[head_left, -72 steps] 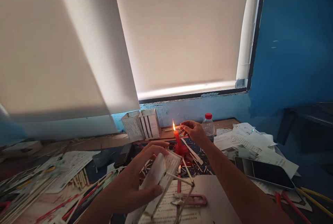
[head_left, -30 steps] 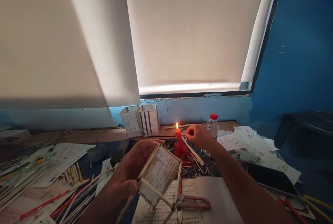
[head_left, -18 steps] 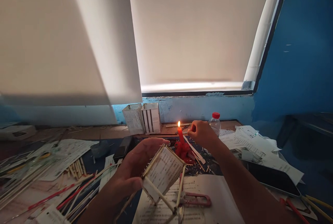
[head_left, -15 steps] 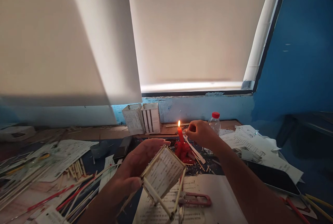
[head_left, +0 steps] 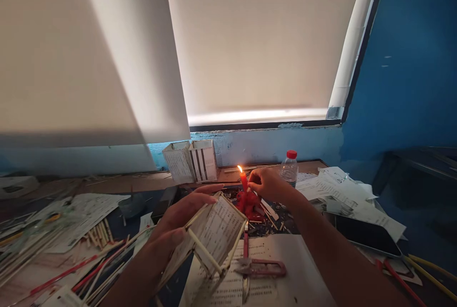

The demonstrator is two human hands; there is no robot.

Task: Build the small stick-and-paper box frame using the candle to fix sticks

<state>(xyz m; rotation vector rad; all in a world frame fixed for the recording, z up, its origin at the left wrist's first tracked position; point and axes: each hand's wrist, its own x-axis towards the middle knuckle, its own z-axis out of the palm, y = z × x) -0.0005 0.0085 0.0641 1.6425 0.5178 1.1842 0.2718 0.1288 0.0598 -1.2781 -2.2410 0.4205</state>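
Note:
My left hand [head_left: 171,231] holds a small box frame of thin wooden sticks with printed paper panels [head_left: 216,233], tilted, low in the middle of the view. My right hand [head_left: 267,185] is pinched on a thin wooden stick [head_left: 248,187], whose tip is beside a lit red candle [head_left: 243,182]. The candle stands in a lump of melted red wax [head_left: 249,204]. The stick's far end is partly hidden by my fingers.
Two paper-sided boxes [head_left: 189,162] and a plastic bottle with a red cap [head_left: 289,169] stand by the wall. Red-handled snips [head_left: 260,268] lie on a printed sheet [head_left: 289,269]. Loose sticks, papers and a phone [head_left: 364,234] surround them.
My right hand has moved left, bringing the stick up to the candle. My left hand has turned the box frame, and the view has shifted slightly.

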